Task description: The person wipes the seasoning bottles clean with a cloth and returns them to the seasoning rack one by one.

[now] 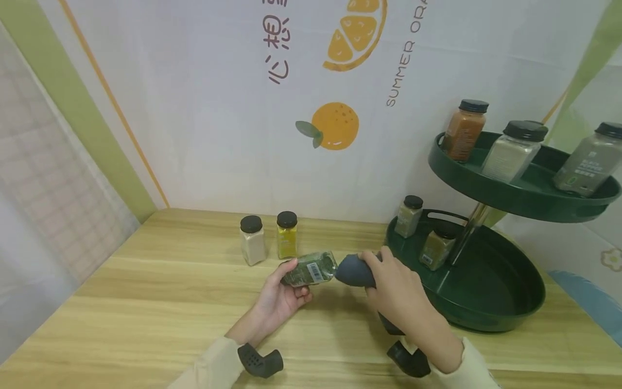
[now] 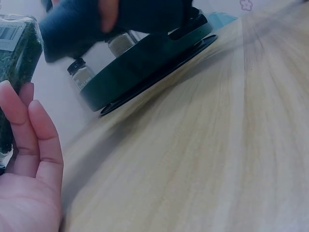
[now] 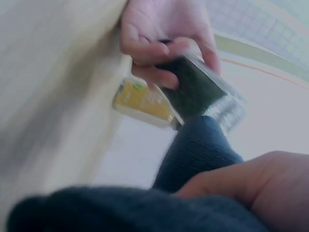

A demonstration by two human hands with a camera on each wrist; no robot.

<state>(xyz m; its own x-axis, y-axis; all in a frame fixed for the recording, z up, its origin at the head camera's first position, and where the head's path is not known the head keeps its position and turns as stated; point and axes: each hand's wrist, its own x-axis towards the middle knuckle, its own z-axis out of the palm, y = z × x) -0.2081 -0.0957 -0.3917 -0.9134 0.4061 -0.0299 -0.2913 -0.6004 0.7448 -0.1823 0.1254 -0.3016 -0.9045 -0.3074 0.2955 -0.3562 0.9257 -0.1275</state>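
My left hand (image 1: 277, 303) holds a glass spice jar (image 1: 307, 270) of green dried herbs on its side, thumb on top and fingers beneath. The barcode label faces up and the base points right; its cap end is hidden by the hand. My right hand (image 1: 399, 292) grips a dark blue cloth (image 1: 353, 271), bunched up, with one end right at the jar's base. In the right wrist view the cloth (image 3: 195, 150) shows a fuzzy weave and overlaps the jar (image 3: 195, 87).
Behind the left hand stand a jar of pale powder (image 1: 253, 241) and a jar of yellow powder (image 1: 287, 236), both black-capped. At the right, a green two-tier rack (image 1: 491, 316) bears several spice jars on its two trays. A printed white curtain (image 1: 218, 135) hangs behind the wooden table (image 1: 146, 313).
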